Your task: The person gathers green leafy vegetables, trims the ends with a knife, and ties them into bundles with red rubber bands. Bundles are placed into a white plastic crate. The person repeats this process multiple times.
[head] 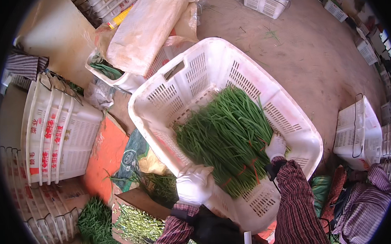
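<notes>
A large white plastic crate (208, 44) stands tilted in front of me. Bundles of long green leafy stalks (228, 127), tied with red bands, lie side by side in it. My left hand (193, 184), in a white glove, rests closed over the crate's near left rim. Inside the crate, my right hand (276, 147), also gloved in white, is at the right end of the bundles, its fingers against the stalks. Those fingers are partly hidden, so whether they grip a bundle does not show.
Stacked white crates (62, 134) stand at left, beside an orange sheet (101, 145). Loose green stalks (95, 224) and cut stalk ends (141, 222) lie lower left. A sack-covered crate (131, 82) is beyond; another crate (356, 134) and checked cloth (362, 199) are at right.
</notes>
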Demonstrator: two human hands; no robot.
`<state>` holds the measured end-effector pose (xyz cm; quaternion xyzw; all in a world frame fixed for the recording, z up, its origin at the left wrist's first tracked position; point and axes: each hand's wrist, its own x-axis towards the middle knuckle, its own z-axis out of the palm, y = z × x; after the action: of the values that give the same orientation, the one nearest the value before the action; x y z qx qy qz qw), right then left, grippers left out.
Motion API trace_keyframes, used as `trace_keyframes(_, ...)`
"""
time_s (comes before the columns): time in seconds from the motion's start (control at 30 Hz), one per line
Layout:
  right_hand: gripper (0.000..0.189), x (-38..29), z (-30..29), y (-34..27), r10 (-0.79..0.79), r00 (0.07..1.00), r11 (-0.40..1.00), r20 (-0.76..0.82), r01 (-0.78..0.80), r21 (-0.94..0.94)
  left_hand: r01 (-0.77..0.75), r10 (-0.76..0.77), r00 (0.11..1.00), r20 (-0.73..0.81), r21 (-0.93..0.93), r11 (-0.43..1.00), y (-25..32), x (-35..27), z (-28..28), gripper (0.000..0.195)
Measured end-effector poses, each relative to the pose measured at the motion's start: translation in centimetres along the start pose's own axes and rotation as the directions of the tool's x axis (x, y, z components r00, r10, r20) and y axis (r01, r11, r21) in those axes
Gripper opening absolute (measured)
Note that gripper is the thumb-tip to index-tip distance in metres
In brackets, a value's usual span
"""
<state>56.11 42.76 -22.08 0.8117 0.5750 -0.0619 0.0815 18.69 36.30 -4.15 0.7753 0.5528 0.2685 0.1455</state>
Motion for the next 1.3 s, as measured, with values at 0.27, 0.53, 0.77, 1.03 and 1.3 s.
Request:
trace_keyframes(0.27, 0.083, 3.0, -2.4, 0.8, 0.032, 0.92, 0.963, 0.392, -0.134, 0.236, -0.014, 0.012, 0.999, 0.053, 0.04, 0.999, 0.6, 0.8, -0.8, 0.03)
trace_keyframes(0.53, 0.087, 7.3, 1.1, 3.0, -0.268, 0.829, 0.809, 0.491, -0.083, 0.582, 0.035, -0.045, 0.989, 0.138, 0.072, 0.997, 1.0, 0.8, -0.8, 0.029)
trace_keyframes(0.77, 0.065, 9.8, 2.1, 3.9, -0.326, 0.573, 0.864, 0.752, -0.142, 0.483, -0.001, -0.017, 0.989, 0.15, 0.116, 0.993, 1.2, 1.2, -1.0, 0.029)
trace_keyframes(1.03, 0.062, 11.6, 8.7, 5.2, -0.313, 0.45, 0.872, 0.836, -0.212, 0.441, 0.061, -0.073, 0.982, 0.175, 0.076, 0.995, 1.1, 1.5, -1.0, 0.027)
trace_keyframes(1.3, 0.072, 6.3, -2.2, 1.9, -0.287, 0.871, 0.912, 0.398, 0.121, 0.393, 0.037, -0.046, 0.987, 0.152, 0.059, 0.998, 0.7, 1.2, -1.2, 0.024)
